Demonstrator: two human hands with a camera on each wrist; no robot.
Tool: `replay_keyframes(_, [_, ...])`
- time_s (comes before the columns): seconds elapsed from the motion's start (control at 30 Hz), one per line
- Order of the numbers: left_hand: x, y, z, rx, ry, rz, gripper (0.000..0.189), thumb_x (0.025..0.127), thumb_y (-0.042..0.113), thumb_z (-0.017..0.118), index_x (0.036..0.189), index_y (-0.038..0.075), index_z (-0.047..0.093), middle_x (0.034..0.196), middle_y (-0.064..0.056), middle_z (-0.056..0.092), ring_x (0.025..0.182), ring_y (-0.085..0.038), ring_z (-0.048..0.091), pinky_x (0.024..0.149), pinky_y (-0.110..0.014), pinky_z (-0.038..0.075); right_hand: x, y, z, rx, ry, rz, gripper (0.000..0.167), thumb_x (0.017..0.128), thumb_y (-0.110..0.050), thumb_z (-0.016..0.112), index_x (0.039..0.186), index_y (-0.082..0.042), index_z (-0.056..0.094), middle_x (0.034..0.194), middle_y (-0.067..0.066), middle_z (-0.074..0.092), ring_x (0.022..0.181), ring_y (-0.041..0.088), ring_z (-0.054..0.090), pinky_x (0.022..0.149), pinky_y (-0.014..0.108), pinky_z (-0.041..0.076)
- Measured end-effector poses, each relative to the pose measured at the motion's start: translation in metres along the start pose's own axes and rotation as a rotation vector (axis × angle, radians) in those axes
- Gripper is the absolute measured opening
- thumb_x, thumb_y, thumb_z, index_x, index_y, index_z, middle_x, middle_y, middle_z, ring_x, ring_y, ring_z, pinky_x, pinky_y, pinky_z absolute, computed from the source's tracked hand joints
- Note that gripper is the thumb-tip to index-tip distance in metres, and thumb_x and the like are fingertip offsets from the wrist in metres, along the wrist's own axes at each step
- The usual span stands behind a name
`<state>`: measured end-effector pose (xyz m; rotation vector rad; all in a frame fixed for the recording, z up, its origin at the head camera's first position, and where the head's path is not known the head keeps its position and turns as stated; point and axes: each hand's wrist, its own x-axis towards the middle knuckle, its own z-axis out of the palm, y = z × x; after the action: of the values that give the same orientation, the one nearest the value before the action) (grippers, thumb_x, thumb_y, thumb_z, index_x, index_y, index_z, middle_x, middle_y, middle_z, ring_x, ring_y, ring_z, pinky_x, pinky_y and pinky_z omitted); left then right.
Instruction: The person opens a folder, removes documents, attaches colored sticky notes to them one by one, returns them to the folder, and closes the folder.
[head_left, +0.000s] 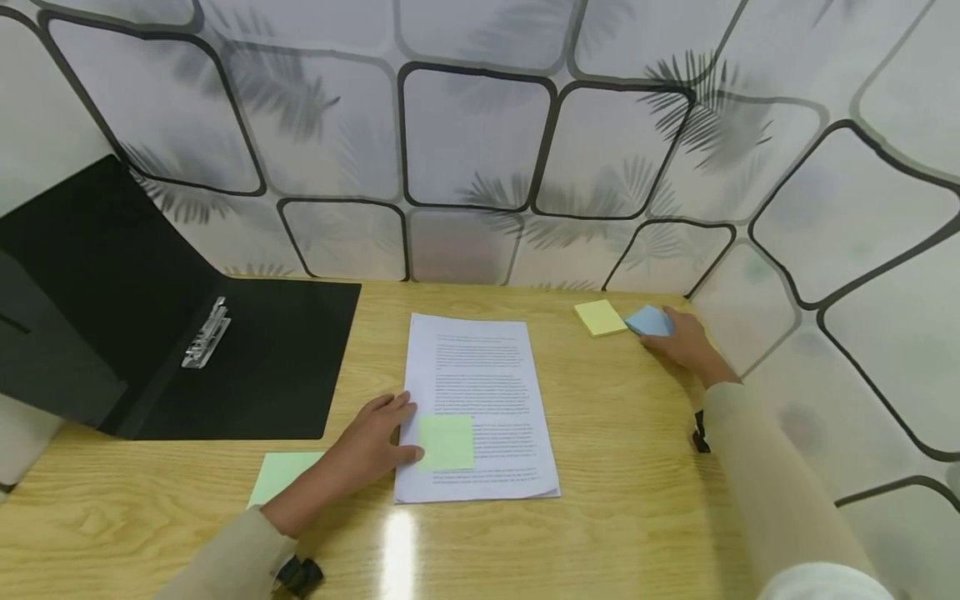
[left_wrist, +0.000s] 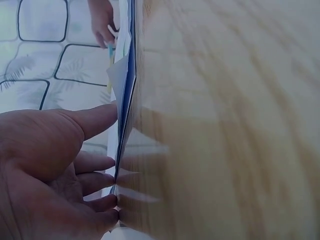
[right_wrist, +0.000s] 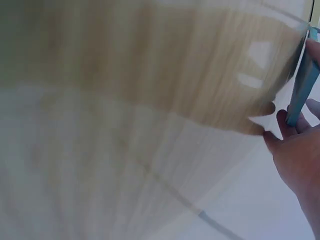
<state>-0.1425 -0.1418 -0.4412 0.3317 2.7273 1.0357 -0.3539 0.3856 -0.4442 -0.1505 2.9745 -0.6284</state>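
Note:
A stack of printed paper sheets (head_left: 487,375) lies mid-table, bearing a light green sticky note (head_left: 450,442) near its lower left. My left hand (head_left: 380,437) rests at the left edge of the sheets, thumb by the note, fingers spread. From the side, the left wrist view shows this hand (left_wrist: 55,165) with its fingertips at the sheets' edge. At the back right, my right hand (head_left: 686,342) pinches a blue sticky note pad (head_left: 649,321) between thumb and fingers. In the right wrist view the pad (right_wrist: 301,82) is tilted, one edge off the table.
Beside the blue pad lies a yellow sticky note pad (head_left: 600,317). On the left stands an opened black folder (head_left: 277,358) with a metal clip (head_left: 206,333). A light green pad (head_left: 283,473) is partly hidden behind my left forearm. A patterned wall (head_left: 480,142) borders the table's back.

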Motion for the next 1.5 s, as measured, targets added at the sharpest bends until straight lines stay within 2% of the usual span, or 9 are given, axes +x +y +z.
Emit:
replay_keyframes(0.23, [0.001,-0.002,0.001,0.016,0.011,0.003,0.067,0.092,0.018,0.074,0.148,-0.004,0.045,0.162,-0.020,0.030,0.150,-0.040,0.024,0.117,-0.057,0.030,-0.015,-0.002,-0.004,0.080,0.003,0.043,0.096,0.100,-0.046,0.058,0.156,0.013,0.007,0.153,0.046,0.011,0.137,0.062,0.022,0.112,0.069,0.028])
replay_keyframes(0.4, [0.002,-0.003,0.000,0.011,0.003,-0.004,0.066,0.093,0.019,0.073,0.150,-0.001,0.045,0.163,-0.018,0.029,0.151,-0.040,0.023,0.117,-0.057,0.030,-0.020,-0.019,-0.001,0.195,0.026,-0.004,0.090,0.100,-0.037,0.062,0.156,0.012,0.011,0.154,0.044,0.011,0.139,0.060,0.023,0.112,0.068,0.029])
replay_keyframes(0.6, [0.002,-0.002,-0.002,0.023,-0.001,-0.020,0.061,0.095,0.028,0.071,0.149,0.007,0.050,0.163,-0.016,0.032,0.150,-0.040,0.025,0.114,-0.061,0.032,-0.035,-0.068,0.011,0.338,0.006,-0.099,0.089,0.097,-0.031,0.069,0.159,0.004,0.015,0.159,0.033,0.011,0.145,0.053,0.024,0.115,0.063,0.030])
replay_keyframes(0.77, [0.004,0.003,-0.001,0.024,0.069,0.006,0.052,0.097,0.030,0.068,0.143,0.010,0.057,0.157,-0.017,0.042,0.146,-0.041,0.035,0.113,-0.061,0.035,-0.063,-0.123,0.027,0.405,-0.041,-0.211,0.088,0.094,-0.025,0.073,0.160,-0.002,0.020,0.160,0.028,0.013,0.145,0.052,0.026,0.112,0.064,0.035])
replay_keyframes(0.87, [0.005,0.011,0.001,-0.081,0.116,0.044,0.046,0.100,0.027,0.064,0.142,0.009,0.057,0.154,-0.015,0.047,0.145,-0.039,0.037,0.113,-0.060,0.035,-0.083,-0.157,0.039,0.397,-0.051,-0.304,0.086,0.092,-0.023,0.075,0.159,-0.002,0.025,0.159,0.025,0.019,0.144,0.049,0.028,0.112,0.064,0.034])
replay_keyframes(0.93, [0.006,0.019,0.003,-0.213,0.125,0.051,0.045,0.102,0.026,0.061,0.144,0.010,0.055,0.153,-0.012,0.048,0.145,-0.036,0.039,0.114,-0.058,0.036,-0.098,-0.177,0.048,0.393,-0.054,-0.366,0.086,0.090,-0.022,0.077,0.158,-0.002,0.028,0.158,0.022,0.022,0.144,0.046,0.030,0.112,0.065,0.034])
replay_keyframes(1.13, [0.006,0.045,0.011,-0.663,0.021,0.078,0.053,0.106,0.026,0.052,0.155,0.012,0.038,0.150,-0.011,0.052,0.137,-0.028,0.051,0.112,-0.046,0.043,-0.136,-0.227,0.074,0.422,-0.040,-0.477,0.086,0.087,-0.021,0.080,0.157,-0.007,0.033,0.153,0.017,0.032,0.135,0.037,0.039,0.105,0.061,0.042])
replay_keyframes(1.3, [0.002,0.055,0.017,-0.902,-0.090,0.114,0.065,0.106,0.024,0.053,0.161,0.012,0.019,0.150,-0.017,0.050,0.132,-0.028,0.056,0.109,-0.039,0.047,-0.157,-0.255,0.090,0.483,-0.024,-0.440,0.085,0.087,-0.023,0.081,0.157,-0.013,0.035,0.152,0.015,0.033,0.124,0.029,0.043,0.098,0.045,0.045])
replay_keyframes(1.5, [0.002,0.055,0.019,-1.008,-0.070,0.149,0.061,0.107,0.018,0.052,0.160,0.010,0.023,0.151,-0.021,0.047,0.133,-0.029,0.055,0.104,-0.036,0.049,-0.171,-0.268,0.099,0.526,-0.050,-0.349,0.084,0.087,-0.030,0.081,0.157,-0.015,0.037,0.155,0.009,0.027,0.126,0.025,0.036,0.095,0.039,0.039])
